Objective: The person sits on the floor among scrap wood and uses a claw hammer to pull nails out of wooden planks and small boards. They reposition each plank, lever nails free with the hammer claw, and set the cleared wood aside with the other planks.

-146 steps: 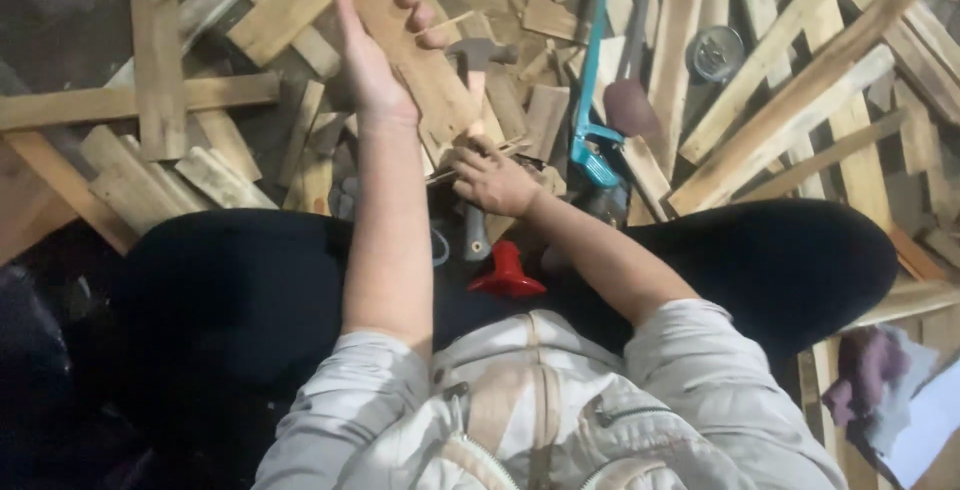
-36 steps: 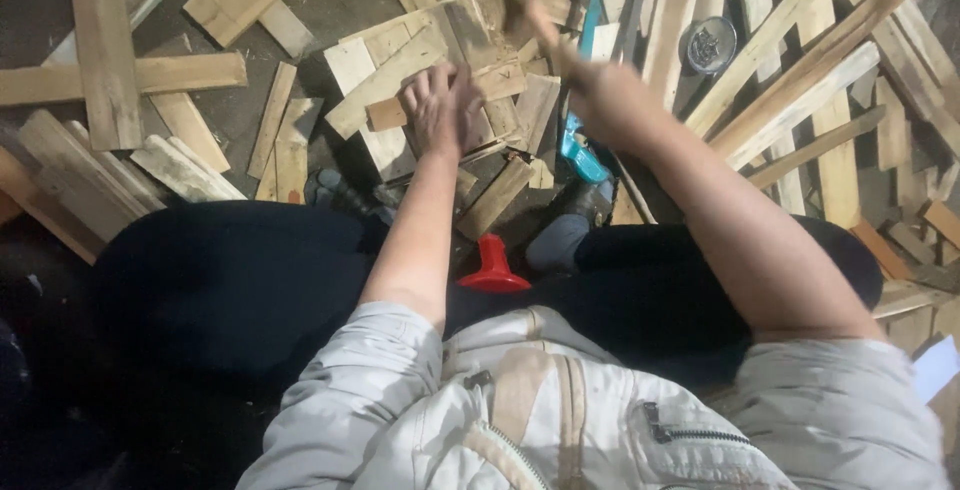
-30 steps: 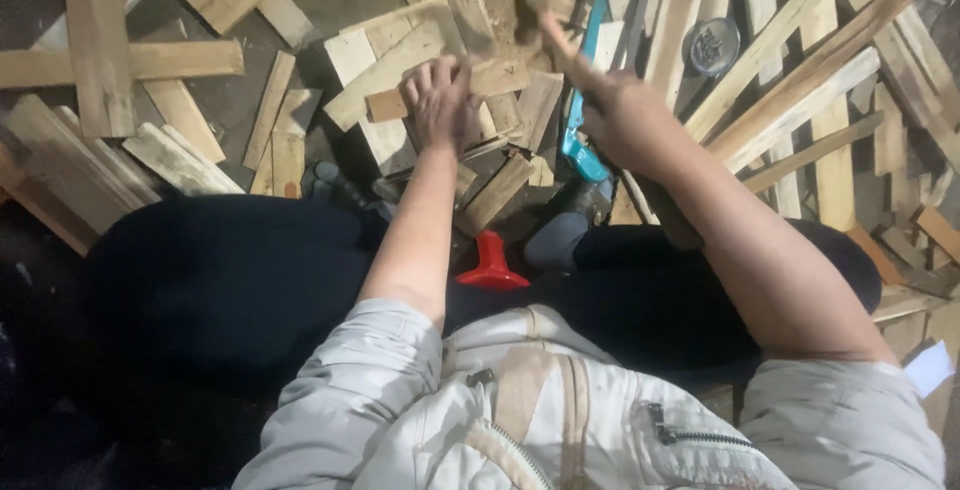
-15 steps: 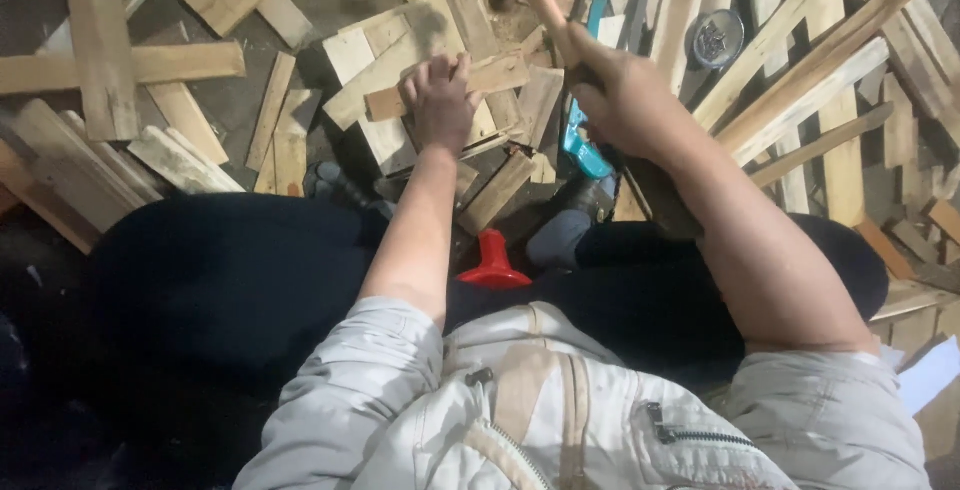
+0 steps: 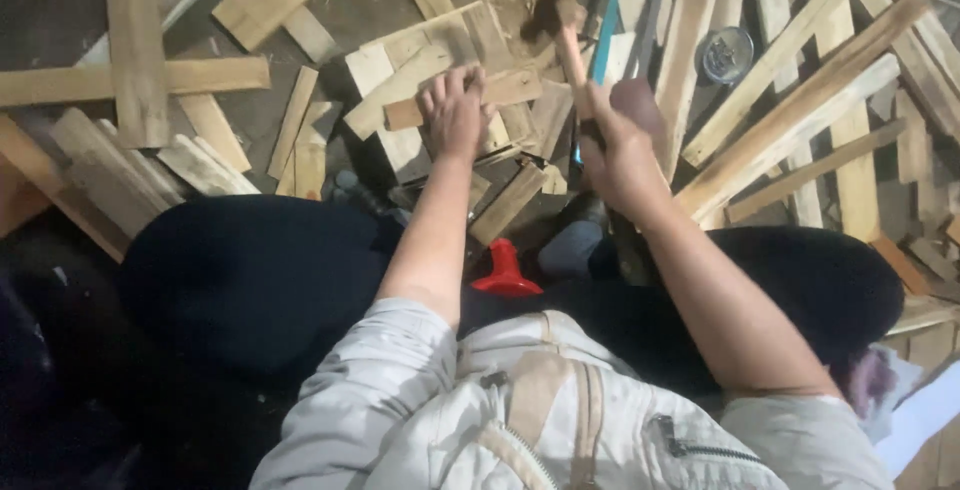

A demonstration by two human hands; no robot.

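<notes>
Across the dirt floor (image 5: pixel 60 10) lie loose wooden slats (image 5: pixel 790 100), strewn at all angles and ringing the seated person, so that stock is within reach on every side. Between the knees sits a small stack of short boards (image 5: pixel 420 80), laid crosswise over one another; the top one, a short strip (image 5: pixel 510 90), rests across the stack. The left hand (image 5: pixel 452 115) lies flat on it, fingers spread and pressing down, apparently to keep the strip from shifting. The right hand (image 5: pixel 620 145) is closed round the wooden handle of a hammer (image 5: pixel 560 25), whose dark head is raised above the far end of the strip, just beyond the left hand. Below, a red cone-shaped piece (image 5: pixel 505 275) stands near the lap, and a round tin (image 5: pixel 727 53) sits among the slats to the right
</notes>
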